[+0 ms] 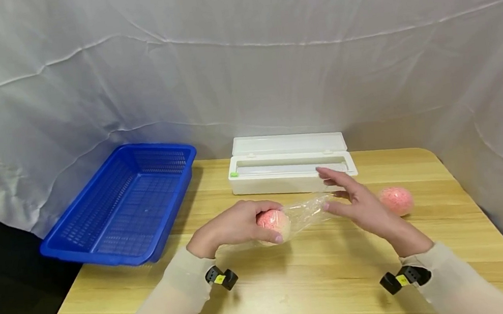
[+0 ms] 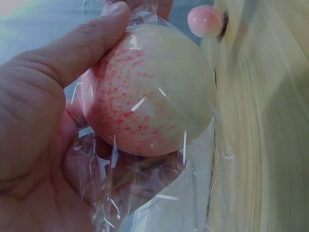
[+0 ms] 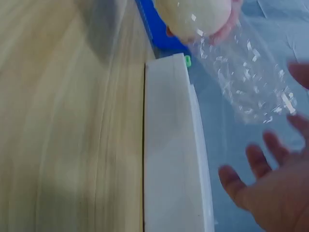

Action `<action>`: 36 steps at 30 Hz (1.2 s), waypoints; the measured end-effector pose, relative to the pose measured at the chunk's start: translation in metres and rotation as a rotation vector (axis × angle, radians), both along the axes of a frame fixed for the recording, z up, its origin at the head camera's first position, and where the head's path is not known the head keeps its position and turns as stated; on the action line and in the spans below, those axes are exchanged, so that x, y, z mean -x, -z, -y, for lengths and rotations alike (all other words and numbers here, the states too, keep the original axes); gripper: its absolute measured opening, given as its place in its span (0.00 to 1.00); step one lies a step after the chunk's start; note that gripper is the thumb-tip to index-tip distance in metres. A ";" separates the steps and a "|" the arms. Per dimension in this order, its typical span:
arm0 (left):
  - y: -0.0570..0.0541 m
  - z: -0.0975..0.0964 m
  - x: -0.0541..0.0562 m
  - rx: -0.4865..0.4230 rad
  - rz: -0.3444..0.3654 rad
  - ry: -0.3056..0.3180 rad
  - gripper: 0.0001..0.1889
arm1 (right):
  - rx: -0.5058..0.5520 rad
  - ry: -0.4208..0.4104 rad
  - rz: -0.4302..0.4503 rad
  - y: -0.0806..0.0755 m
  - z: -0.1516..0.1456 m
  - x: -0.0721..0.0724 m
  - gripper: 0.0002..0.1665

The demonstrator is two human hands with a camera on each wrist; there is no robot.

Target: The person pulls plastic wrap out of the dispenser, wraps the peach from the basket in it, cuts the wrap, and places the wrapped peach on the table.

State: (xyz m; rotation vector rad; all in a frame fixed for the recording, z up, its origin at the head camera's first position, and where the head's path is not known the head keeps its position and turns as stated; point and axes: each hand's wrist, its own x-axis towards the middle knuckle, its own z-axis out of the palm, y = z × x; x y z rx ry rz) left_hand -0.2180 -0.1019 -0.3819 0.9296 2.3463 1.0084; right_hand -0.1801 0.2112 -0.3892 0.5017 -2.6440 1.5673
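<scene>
My left hand (image 1: 240, 224) grips a pink and cream peach (image 2: 149, 92) with clear plastic wrap around it, thumb on one side and fingers beneath. From the peach a loose tail of plastic wrap (image 3: 246, 77) stretches toward the right. Beside the end of that tail, my right hand (image 1: 362, 206) has its fingers spread and holds nothing; in the right wrist view a small gap shows between fingers and film. A second peach (image 1: 396, 201) lies on the table just beyond the right hand.
A white wrap dispenser box (image 1: 292, 175) stands at the back of the wooden table (image 1: 320, 288), lid raised, with a green slider (image 1: 234, 174) on its left end. At the left sits a blue plastic basket (image 1: 167, 227). Grey cloth (image 1: 243, 76) hangs behind.
</scene>
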 end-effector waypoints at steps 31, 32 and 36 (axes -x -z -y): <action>0.002 0.006 -0.001 -0.106 0.038 -0.114 0.34 | 0.352 0.223 0.052 0.000 0.010 0.018 0.17; 0.002 0.007 -0.001 -0.105 0.036 -0.122 0.35 | 0.335 0.189 0.058 0.002 0.008 0.015 0.16; 0.002 0.009 0.001 -0.118 0.035 -0.127 0.35 | 0.218 0.056 0.032 0.009 0.004 0.010 0.08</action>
